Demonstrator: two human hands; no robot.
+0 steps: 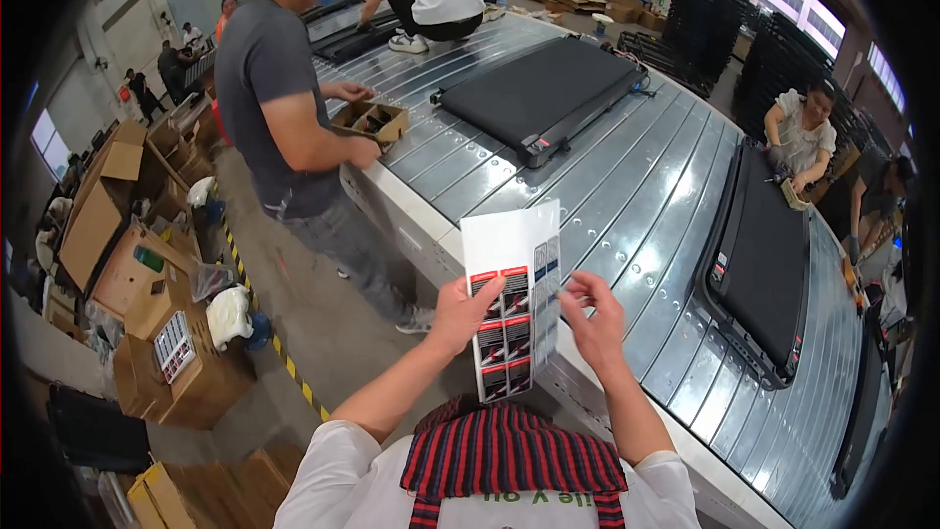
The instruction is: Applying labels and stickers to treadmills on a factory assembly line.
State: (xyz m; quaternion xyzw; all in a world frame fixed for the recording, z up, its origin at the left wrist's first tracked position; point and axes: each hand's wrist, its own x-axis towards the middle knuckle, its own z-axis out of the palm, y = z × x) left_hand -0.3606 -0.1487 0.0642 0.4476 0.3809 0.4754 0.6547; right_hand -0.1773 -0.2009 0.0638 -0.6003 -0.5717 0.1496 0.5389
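My left hand (pixel 462 316) grips the left side of a sheet of labels (pixel 504 343), its thumb lying across the front. The sheet is white on top, with red, black and white printed blocks below and a blue and grey printed strip along the right side. It is held upright in front of my body, bent along its length. Beside its right edge is my right hand (pixel 594 322), fingers bent and apart, with nothing visible in them. Under and beyond both hands runs the edge of a roller conveyor with metal rollers (pixel 627 196).
A black treadmill deck (pixel 543 89) lies on the rollers ahead; another deck (pixel 762 265) lies at right, where a person (pixel 803 133) works. A person in grey (pixel 284 89) holds a small cardboard box (pixel 370 123) at left. Cartons (pixel 186 372) stand beyond a yellow-black floor line (pixel 294 372).
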